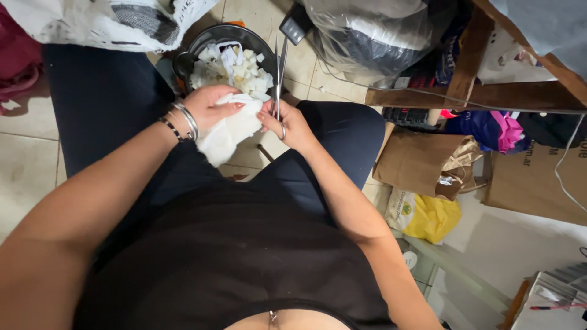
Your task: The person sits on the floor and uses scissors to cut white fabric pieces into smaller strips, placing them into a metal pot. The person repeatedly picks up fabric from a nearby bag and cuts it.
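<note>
1. Head view, centre: the left hand (211, 105) is gripping a piece of white cloth (229, 131), its fingers curled over the upper edge. The cloth is hanging down between the knees, so its free edge is lying open to the blades.

2. Head view, just right of the cloth: the right hand (287, 125) is holding a pair of scissors (279, 76), fingers through the loops. The blades are pointing away from the body and standing nearly together. The tips are reaching over the bowl's right side.

3. Head view, far centre: a dark round bowl (189, 58) is sitting on the tiled floor (24, 165) directly beyond the hands. It is holding a heap of small white cloth pieces (235, 67); its place under the blades suggests that cut pieces are falling straight in.

4. Head view, near: the person is sitting with knees apart, leaving a gap over the floor where the cloth is hanging.

5. Head view, right: a brown paper bag (422, 162) and a yellow bag (431, 217) are lying beside a wooden frame (471, 67), well apart from the hands. A clear plastic bag (367, 30) of fabric is resting at the far right.
</note>
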